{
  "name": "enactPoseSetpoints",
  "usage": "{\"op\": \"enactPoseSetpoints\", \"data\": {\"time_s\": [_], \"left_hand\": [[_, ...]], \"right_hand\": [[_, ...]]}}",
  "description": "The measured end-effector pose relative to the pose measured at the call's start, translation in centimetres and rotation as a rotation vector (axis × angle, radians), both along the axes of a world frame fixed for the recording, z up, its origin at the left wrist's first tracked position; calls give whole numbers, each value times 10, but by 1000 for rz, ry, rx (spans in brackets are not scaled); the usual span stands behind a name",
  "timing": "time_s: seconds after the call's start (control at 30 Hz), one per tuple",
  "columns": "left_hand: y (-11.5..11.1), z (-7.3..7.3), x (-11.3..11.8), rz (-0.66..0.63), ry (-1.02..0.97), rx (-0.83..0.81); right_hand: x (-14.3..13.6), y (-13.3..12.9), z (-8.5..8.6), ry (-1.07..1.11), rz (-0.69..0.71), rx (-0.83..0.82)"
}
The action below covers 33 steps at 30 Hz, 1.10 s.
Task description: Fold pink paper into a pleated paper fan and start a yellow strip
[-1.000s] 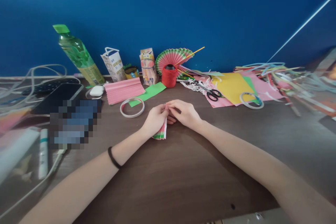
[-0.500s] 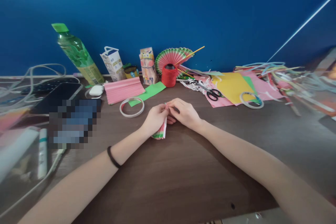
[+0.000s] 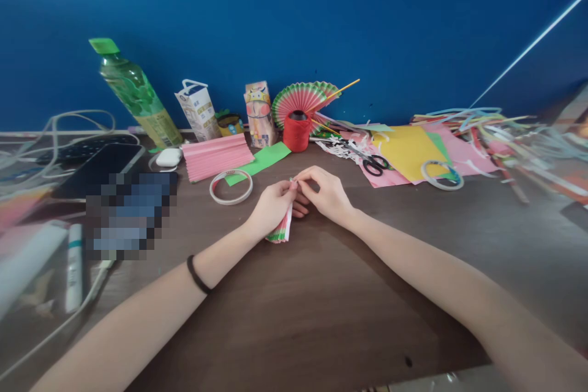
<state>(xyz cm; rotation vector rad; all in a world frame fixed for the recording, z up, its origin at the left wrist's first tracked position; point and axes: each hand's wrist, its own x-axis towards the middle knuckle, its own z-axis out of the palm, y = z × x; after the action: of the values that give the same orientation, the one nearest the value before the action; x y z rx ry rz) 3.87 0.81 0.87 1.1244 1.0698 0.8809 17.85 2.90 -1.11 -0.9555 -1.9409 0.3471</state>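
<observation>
In the middle of the frame, the left hand (image 3: 274, 207) is clamped on a folded paper (image 3: 281, 233), pleated in pink and green with a white edge, which slants down below the fingers over the bench (image 3: 294, 312). The right hand (image 3: 325, 195) meets it at the paper's upper end, thumb and forefinger together; whether they grip the paper there is hidden.

Left of the hands lies a tape roll (image 3: 211, 191), its far side near a green strip (image 3: 271, 157) and a pleated pink sheet (image 3: 215, 158). Beyond the hands stands a red spool (image 3: 296, 136), with a round pleated fan (image 3: 296, 100) behind it. To the right, scissors (image 3: 375, 165) rest by pink and yellow paper (image 3: 407, 150), and a second tape roll (image 3: 441, 184) lies at that paper's near edge. A green bottle (image 3: 140, 92) leans at upper left.
</observation>
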Motion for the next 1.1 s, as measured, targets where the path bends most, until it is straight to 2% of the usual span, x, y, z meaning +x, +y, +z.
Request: {"op": "enactPoseSetpoints", "data": {"time_s": [0.43, 0.6, 0.83, 0.97, 1.1], "left_hand": [[-1, 3, 0, 24, -6, -2], [-2, 7, -2, 40, -43, -30], [1, 4, -3, 81, -109, -32], [2, 4, -3, 81, -125, -30], [4, 5, -4, 66, -70, -36]], "right_hand": [[1, -1, 2, -18, 45, 71], [1, -1, 1, -8, 108, 123], [2, -4, 3, 12, 169, 147], [3, -4, 5, 110, 179, 59], [4, 5, 3, 317, 90, -165]]}}
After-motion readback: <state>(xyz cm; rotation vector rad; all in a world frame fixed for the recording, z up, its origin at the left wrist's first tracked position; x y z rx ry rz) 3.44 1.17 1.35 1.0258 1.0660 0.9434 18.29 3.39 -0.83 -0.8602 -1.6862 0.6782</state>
